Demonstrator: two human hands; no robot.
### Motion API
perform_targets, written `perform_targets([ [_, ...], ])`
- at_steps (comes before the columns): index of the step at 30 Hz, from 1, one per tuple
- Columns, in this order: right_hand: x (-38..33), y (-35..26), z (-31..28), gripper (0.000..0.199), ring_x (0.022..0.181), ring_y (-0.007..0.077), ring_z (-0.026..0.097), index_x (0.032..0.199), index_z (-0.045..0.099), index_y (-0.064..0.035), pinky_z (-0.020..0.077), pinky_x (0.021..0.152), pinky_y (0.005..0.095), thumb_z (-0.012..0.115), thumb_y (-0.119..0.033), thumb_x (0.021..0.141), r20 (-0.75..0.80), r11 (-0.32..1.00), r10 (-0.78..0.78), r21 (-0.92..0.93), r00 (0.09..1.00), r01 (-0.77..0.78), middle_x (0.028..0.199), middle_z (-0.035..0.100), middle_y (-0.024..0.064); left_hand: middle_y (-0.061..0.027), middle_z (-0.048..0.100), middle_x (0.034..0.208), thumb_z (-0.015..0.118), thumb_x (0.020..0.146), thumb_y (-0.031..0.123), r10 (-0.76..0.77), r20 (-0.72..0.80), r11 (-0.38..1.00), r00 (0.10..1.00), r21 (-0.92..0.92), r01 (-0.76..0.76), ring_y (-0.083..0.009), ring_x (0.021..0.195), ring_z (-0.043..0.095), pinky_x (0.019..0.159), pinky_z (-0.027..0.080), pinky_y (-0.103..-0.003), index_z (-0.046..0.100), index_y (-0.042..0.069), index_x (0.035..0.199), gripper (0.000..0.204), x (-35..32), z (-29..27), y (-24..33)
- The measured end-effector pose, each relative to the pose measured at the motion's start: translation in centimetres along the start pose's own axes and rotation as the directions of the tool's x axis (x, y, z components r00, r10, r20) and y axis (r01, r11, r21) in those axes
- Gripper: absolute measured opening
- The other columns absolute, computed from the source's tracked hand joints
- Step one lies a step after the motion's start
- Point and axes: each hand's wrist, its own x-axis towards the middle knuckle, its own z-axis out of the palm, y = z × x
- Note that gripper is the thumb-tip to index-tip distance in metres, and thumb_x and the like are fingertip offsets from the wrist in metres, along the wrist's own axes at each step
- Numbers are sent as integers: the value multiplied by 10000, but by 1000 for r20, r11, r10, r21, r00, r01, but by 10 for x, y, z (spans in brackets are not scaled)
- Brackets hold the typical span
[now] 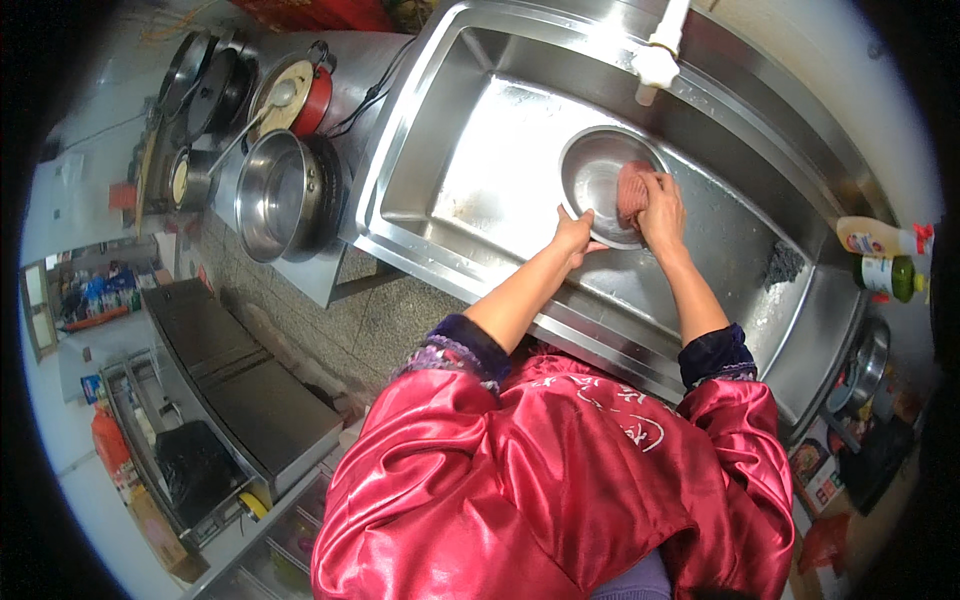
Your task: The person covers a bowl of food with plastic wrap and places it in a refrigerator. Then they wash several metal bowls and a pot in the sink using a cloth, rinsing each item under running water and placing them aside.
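Note:
A round stainless steel bowl [588, 178] is inside the wide metal sink [490, 170] in front of me. My left hand [577, 236] grips the near left part of its rim, thumb on the rim and the other fingers partly hidden beneath. In my right hand [663, 212] is a pinkish-red cloth [630, 192], bunched up and pressed against the bowl's right inner wall. The fingers of that hand curl over the cloth.
A white tap [656, 68] hangs over the sink's back edge. Dark scouring mesh [783, 263] lies at the sink's right end, near a green bottle [888, 278]. Left of the sink, a steel pot [272, 195] and a red cooker [316, 100] stand on a metal table.

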Motion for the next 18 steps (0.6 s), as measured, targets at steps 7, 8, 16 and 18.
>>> perform_targets([
  [7,8,21,34,577,1150,343,492,1190,570,-107,474,918,432,652,66,646,37,978,-125,-163,991,129,1250,521,106,-192,512,1142,599,931,261,-43,-89,991,995,126,54,-222,794,599,667,594,-326,155,11,1409,699,32,-13,-18],
  [8,7,25,39,588,1160,349,484,1206,559,-104,465,935,434,668,47,648,54,971,-160,-173,986,167,1263,511,116,-177,524,1109,596,933,254,19,-128,978,992,208,8,-210,778,589,680,582,-312,192,6,1387,656,24,-18,-17],
  [16,-11,-4,26,586,1189,380,463,1243,517,-71,417,991,438,729,-85,697,194,972,-232,92,953,218,1299,470,189,-171,577,1086,503,934,32,657,127,727,743,153,-669,-226,878,672,753,547,-281,438,-12,1163,242,-147,-114,18],
  [18,-11,-23,15,351,977,338,593,1093,593,-36,493,853,393,677,-56,753,69,965,-210,172,975,196,1096,579,181,-135,603,1030,531,932,48,690,39,700,723,220,-679,-228,877,674,745,552,-284,500,-11,1073,156,-182,-164,31],
])
